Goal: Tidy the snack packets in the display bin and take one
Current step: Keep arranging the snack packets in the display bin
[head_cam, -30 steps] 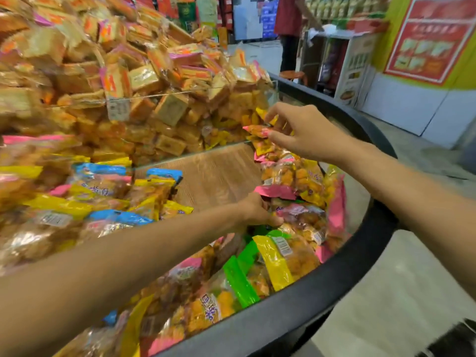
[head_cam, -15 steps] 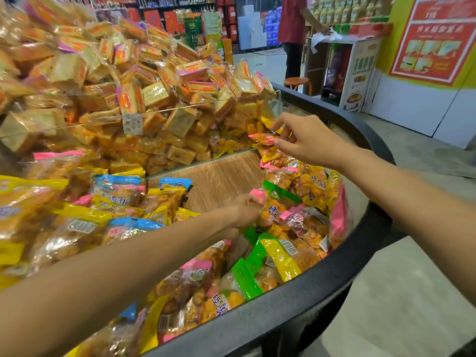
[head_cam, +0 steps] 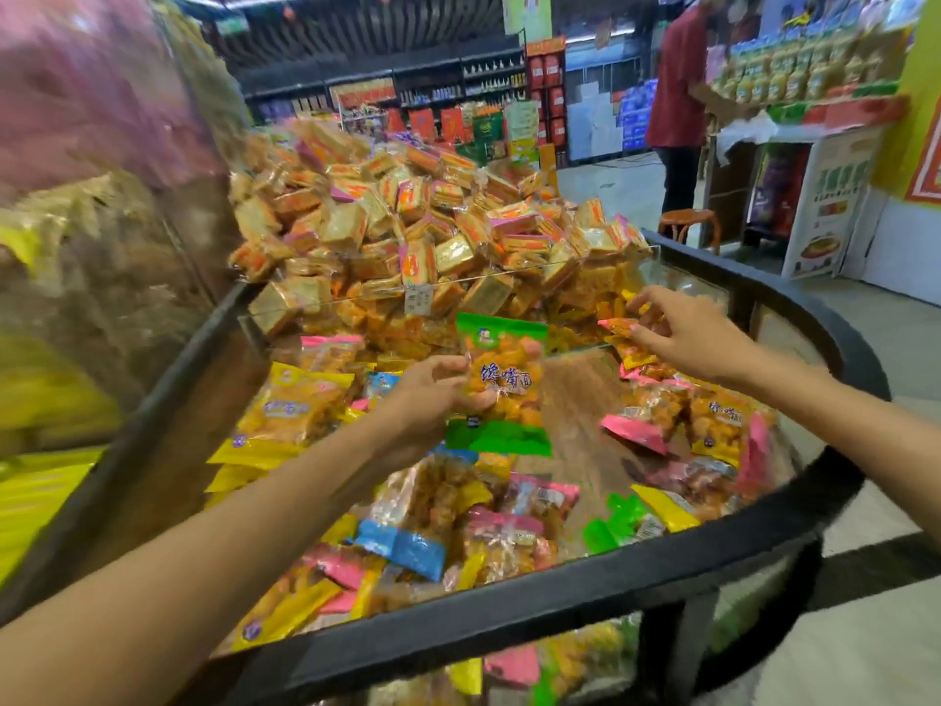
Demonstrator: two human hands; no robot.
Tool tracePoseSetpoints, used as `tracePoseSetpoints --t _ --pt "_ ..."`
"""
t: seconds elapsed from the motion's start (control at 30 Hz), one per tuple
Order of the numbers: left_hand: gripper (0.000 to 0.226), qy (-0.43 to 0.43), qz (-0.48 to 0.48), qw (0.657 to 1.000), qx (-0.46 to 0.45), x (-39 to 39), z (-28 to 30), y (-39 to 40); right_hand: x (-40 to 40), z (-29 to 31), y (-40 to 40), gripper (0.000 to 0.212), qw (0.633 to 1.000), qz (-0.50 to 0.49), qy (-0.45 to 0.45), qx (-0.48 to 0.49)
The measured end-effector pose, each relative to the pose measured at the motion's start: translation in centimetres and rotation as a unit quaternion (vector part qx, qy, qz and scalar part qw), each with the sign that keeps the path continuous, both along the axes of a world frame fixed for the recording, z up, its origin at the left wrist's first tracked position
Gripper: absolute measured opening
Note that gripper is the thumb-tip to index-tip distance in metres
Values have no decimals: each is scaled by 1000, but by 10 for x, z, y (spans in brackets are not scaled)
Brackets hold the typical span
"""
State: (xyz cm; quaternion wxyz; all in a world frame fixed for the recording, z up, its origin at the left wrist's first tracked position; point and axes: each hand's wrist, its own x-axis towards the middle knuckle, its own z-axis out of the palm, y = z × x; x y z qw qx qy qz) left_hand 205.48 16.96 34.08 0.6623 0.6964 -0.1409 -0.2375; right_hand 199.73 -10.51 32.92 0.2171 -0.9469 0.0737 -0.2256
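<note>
My left hand [head_cam: 433, 394] grips a green-edged snack packet [head_cam: 501, 384] and holds it upright above the bin's wooden floor [head_cam: 575, 394]. Over at the far right of the black-rimmed display bin [head_cam: 611, 578], my right hand [head_cam: 682, 333] pinches a small pink-ended packet [head_cam: 616, 326] against the pile there. Loose yellow, blue, pink and green packets [head_cam: 458, 517] lie heaped at the bin's near and left sides, with more packets [head_cam: 702, 415] along the right wall.
Behind a clear divider [head_cam: 458, 287] rises a tall heap of square orange and gold packets [head_cam: 422, 231]. A person in a red top [head_cam: 677, 94] stands at a shelf beyond the bin, near a wooden stool [head_cam: 687, 221]. Floor lies to the right.
My left hand has lifted the green-edged packet up out of the pile and turned it upright. My right hand stays at the far right pile. The camera view has tilted up.
</note>
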Motion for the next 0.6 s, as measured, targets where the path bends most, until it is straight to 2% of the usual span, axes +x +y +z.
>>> tracePoseSetpoints --t 0.1,0.17,0.23,0.37,0.43,0.5,0.53,0.6 --pt "29 -9 48 999 -17 0 11 40 13 20 51 24 999 44 -18 26" --pt "29 -8 84 996 -20 2 11 60 27 31 94 22 981 102 -29 162" --pt "37 -4 109 994 -24 5 9 74 45 37 137 28 936 140 -16 324" --pt "42 -23 141 989 -37 20 9 88 77 28 187 43 820 128 52 555" --pt "46 -38 129 990 -33 28 9 89 83 22 193 57 784 141 87 598" --pt "49 -50 107 993 -25 33 5 88 83 19 188 47 760 174 84 620" --pt "49 -57 96 994 -16 34 2 86 82 18 185 42 756 187 74 622" --pt "51 -69 78 995 5 35 -3 82 80 17 182 33 772 202 56 600"
